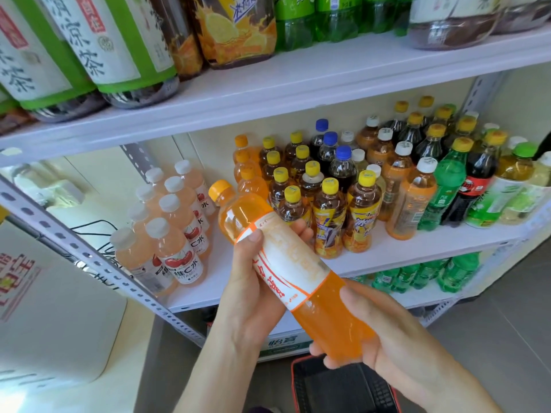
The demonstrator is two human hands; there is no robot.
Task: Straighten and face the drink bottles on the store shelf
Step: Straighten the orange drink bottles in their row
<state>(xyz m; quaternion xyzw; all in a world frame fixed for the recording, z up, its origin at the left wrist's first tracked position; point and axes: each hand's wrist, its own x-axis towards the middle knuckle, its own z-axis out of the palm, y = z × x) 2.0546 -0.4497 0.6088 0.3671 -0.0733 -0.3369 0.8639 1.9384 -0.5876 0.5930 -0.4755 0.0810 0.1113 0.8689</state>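
Orange bottle (pixel 298 263) is off the shelf (pixel 402 248), held tilted in front of it, cap up-left, base low-right. L hand (pixel 250 296) wraps the label w/ thumb on front and fingertips showing behind. R hand (pixel 387 332) grips the base, thumb over top, fingers under. On shelf behind: pink drinks (pixel 176 234) at left, yellow-cap teas (pixel 328 216) just past the L fingertips. Red basket (pixel 343 389) sits below the hands.

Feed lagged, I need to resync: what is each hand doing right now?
Left hand: closed around the orange bottle at its label.
Right hand: closed around the same bottle's base.
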